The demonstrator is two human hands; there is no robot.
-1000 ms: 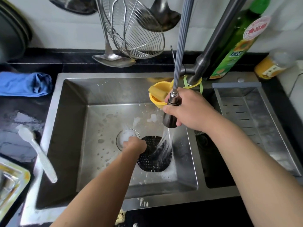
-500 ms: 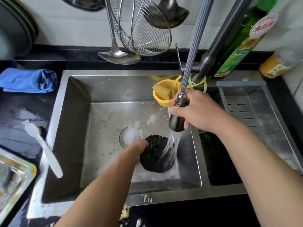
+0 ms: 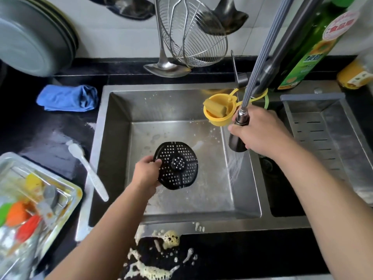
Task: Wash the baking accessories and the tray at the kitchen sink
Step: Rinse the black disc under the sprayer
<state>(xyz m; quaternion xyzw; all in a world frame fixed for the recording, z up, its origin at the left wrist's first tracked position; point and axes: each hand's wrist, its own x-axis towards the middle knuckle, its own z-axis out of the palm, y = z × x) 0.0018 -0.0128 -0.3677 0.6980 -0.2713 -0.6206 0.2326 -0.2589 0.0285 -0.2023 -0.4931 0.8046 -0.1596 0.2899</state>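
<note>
My left hand (image 3: 146, 174) grips the left edge of a round black perforated plate (image 3: 177, 165) and holds it tilted above the floor of the steel sink (image 3: 117, 122). My right hand (image 3: 260, 132) grips the dark pull-out faucet sprayer head (image 3: 238, 136). Water sprays down and left from it onto the sink's right wall, beside the plate. At the left edge, a metal tray (image 3: 70, 190) on the counter holds colourful baking accessories. A white brush (image 3: 88, 170) lies on the sink's left rim.
A yellow cup with a sponge (image 3: 219, 112) hangs at the sink's back right. A grey drain rack (image 3: 323, 134) fills the right basin. A blue cloth (image 3: 68, 98) lies back left. Ladles and a wire skimmer (image 3: 191, 37) hang above. Foam (image 3: 159, 253) covers the front counter.
My left hand has lifted the black perforated plate off the sink floor and moved it left, away from the spray. The sprayer stays in my right hand.
</note>
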